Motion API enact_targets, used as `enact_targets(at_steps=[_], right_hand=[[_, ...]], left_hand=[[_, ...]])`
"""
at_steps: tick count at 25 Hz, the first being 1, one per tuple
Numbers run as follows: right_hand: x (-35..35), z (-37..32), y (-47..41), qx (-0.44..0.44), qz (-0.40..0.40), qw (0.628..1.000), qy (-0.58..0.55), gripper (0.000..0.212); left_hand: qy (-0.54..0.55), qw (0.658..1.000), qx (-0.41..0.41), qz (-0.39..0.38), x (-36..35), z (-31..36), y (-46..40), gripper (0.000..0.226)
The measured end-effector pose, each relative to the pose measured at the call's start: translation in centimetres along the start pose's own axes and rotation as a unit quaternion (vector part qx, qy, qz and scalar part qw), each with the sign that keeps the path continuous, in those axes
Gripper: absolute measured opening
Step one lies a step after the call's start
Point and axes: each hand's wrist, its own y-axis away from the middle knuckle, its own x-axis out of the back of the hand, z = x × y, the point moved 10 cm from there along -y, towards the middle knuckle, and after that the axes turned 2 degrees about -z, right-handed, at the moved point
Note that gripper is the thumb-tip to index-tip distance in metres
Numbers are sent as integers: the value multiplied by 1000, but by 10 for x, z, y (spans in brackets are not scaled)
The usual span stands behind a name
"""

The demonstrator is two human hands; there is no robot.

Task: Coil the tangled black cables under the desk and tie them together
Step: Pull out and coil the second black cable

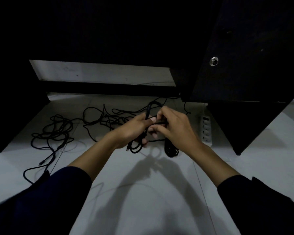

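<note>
A small coil of black cable hangs in front of me above the pale tiled floor. My left hand grips the coil around its middle, with a loop sticking up above the fist. My right hand pinches a strand of the same cable across the coil, right beside my left thumb. A second bundled black cable lies on the floor below my right hand. More tangled black cables sprawl over the floor to the left and behind my hands.
A white power strip lies on the floor at the right, beside the black desk leg panel. Another dark desk panel stands at the left. A black crossbar runs along the back above the floor.
</note>
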Motion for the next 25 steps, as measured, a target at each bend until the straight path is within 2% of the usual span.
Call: enact_targets(at_steps=[5,10,13,15,18,20,25], right_hand=[[2,4,-3,19,-18,1000,-4,21],[1,10,0,20,-30,999,4,14],[11,22,1,-18,7,999,-27,14],[17,41,6,-87,30,993,-69,13],[4,65,22,-187,0,969,-160,13],[-10,69,31,-221,-21,948,-226,10],[-12,55,20,-272,26,889,-367,18]], left_hand=[[10,1000,23,-9,4,-9,-1,27],[-136,991,5,-19,9,-4,-3,33],[-91,996,-4,-8,15,-1,-1,26],[-34,999,-14,18,23,2,1,22],[19,998,-35,50,33,7,0,23],[43,996,-49,67,36,8,-2,25],[4,990,-69,122,36,3,-7,15]])
